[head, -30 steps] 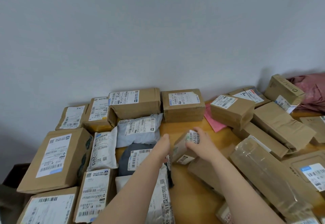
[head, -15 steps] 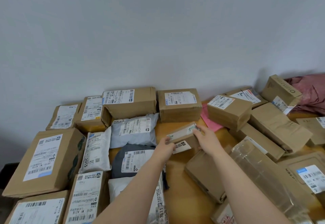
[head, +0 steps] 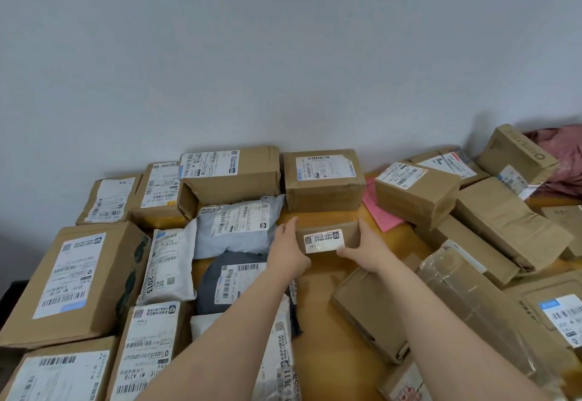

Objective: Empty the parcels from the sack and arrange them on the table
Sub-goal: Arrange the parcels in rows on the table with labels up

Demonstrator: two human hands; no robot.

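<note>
A small brown cardboard parcel (head: 327, 233) with a white label on its near side rests on the wooden table (head: 324, 331), right in front of a larger brown box (head: 324, 191) by the wall. My left hand (head: 288, 251) grips its left end and my right hand (head: 367, 247) grips its right end. Neat rows of labelled boxes and soft mailers fill the table's left half, among them a light grey mailer (head: 239, 229) touching my left hand's side. The sack is not visible.
Loose brown parcels lie jumbled on the right, including a box (head: 415, 194), a long clear-wrapped package (head: 478, 306) and a flat brown parcel (head: 371, 312) under my right forearm. A pink envelope (head: 378, 211) lies beside the held parcel. Pink fabric (head: 563, 154) sits at far right.
Both hands carried the small parcel away from me toward the wall, turned it so its label faces me, and set it level on the table in front of the larger box.
</note>
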